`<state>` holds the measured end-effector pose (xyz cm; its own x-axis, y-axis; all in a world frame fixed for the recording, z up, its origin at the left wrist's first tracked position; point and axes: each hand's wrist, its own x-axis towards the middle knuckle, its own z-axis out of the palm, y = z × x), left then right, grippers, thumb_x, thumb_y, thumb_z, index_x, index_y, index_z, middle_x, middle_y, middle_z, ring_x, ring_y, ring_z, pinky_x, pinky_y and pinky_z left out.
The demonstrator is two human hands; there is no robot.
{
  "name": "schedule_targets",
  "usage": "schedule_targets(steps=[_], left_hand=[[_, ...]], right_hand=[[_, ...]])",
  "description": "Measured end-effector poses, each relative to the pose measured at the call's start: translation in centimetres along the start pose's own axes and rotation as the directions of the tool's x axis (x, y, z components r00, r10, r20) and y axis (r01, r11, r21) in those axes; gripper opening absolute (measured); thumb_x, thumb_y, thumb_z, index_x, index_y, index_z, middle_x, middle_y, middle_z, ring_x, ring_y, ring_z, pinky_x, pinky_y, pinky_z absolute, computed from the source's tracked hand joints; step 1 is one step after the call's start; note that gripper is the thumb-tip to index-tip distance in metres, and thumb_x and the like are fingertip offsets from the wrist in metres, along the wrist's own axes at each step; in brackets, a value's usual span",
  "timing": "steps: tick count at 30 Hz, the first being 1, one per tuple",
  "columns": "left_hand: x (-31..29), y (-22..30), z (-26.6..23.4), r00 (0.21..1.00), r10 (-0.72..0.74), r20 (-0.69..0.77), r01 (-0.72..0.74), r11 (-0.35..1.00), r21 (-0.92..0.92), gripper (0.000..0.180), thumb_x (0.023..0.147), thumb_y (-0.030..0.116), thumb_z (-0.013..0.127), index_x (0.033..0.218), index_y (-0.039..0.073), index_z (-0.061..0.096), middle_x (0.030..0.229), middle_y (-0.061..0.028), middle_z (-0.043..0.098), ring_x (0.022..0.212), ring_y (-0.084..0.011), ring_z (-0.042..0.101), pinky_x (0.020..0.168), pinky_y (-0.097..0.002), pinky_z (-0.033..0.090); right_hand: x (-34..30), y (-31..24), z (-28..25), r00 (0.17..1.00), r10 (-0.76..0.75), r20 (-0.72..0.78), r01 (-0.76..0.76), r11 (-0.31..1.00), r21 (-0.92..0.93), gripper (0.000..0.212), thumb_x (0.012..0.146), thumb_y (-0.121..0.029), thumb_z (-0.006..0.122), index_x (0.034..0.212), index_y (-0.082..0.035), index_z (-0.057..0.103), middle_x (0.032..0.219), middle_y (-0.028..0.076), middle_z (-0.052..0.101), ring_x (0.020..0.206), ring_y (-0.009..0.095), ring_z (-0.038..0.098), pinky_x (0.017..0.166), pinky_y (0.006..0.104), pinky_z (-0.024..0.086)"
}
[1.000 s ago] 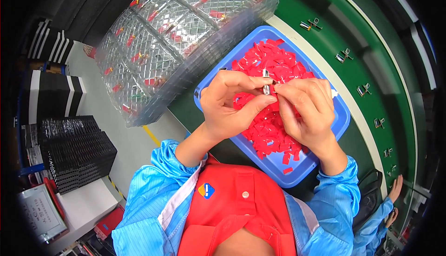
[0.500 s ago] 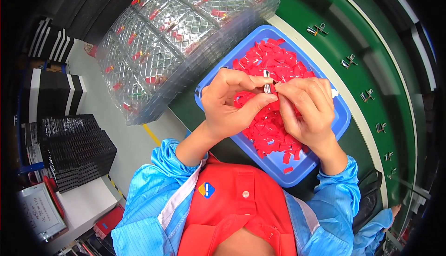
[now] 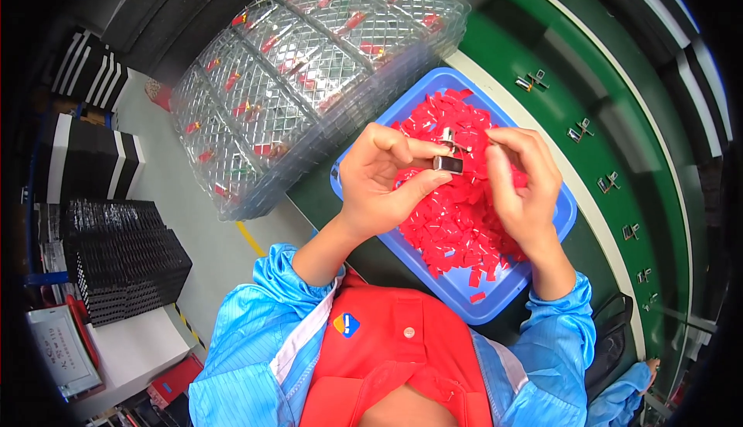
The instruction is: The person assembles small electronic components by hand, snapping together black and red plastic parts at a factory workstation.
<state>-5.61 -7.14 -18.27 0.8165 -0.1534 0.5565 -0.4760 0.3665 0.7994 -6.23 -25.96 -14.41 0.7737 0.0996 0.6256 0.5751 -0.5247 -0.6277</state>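
Between thumb and fingertips, my left hand (image 3: pixel 383 175) pinches a small electronic part (image 3: pixel 448 164), which has a dark rectangular block with silvery edges and a slim silver piece above it. My right hand (image 3: pixel 526 183) is just to the right of the part, apart from it. Its thumb and forefinger are spread, and I see nothing between them. Both hands are above a blue plastic tray (image 3: pixel 478 317) heaped with small red rectangular pieces (image 3: pixel 457 233), some showing white edges.
Clear blister trays (image 3: pixel 309 78) with red-and-silver parts are stacked at upper left. A green conveyor belt (image 3: pixel 569 90) curves along the right, carrying spaced small assemblies (image 3: pixel 580 130). Black trays (image 3: pixel 128 253) are piled at left. Another person's blue sleeve (image 3: pixel 623 396) shows at lower right.
My right hand has drawn away from the part, its thumb and forefinger parting. The part in my left hand has turned, showing its dark face. The view has shifted slightly.
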Motion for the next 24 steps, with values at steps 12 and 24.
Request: schedule_targets(steps=[12, 24], left_hand=[[-0.6, 3.6, -2.8, 0.990, -0.140, -0.028, 0.141, 0.930, 0.340, 0.044, 0.073, -0.012, 0.067, 0.112, -0.001, 0.051, 0.121, -0.0215, 0.056, 0.108, -0.0254, 0.059, 0.090, -0.0352, 0.048], [8.1, 8.2, -21.3, 0.997, -0.057, -0.051, 0.062, 0.225, 0.972, 0.021, 0.081, 0.004, 0.060, 0.100, -0.001, 0.066, 0.102, -0.0185, 0.067, 0.098, -0.0313, 0.064, 0.086, -0.0358, 0.049]], right_hand=[[9.1, 13.8, 1.7, 0.946, 0.132, 0.296, -0.050, 0.962, -0.269, 0.021, 0.077, -0.002, 0.056, 0.096, -0.002, 0.065, 0.091, 0.022, 0.065, 0.089, 0.039, 0.062, 0.077, 0.0443, 0.050], [10.0, 13.0, 0.1, 0.868, 0.129, 0.480, 0.102, 0.899, -0.426, 0.018, 0.084, -0.005, 0.053, 0.100, -0.002, 0.061, 0.089, 0.018, 0.061, 0.086, 0.037, 0.060, 0.078, 0.0418, 0.047]])
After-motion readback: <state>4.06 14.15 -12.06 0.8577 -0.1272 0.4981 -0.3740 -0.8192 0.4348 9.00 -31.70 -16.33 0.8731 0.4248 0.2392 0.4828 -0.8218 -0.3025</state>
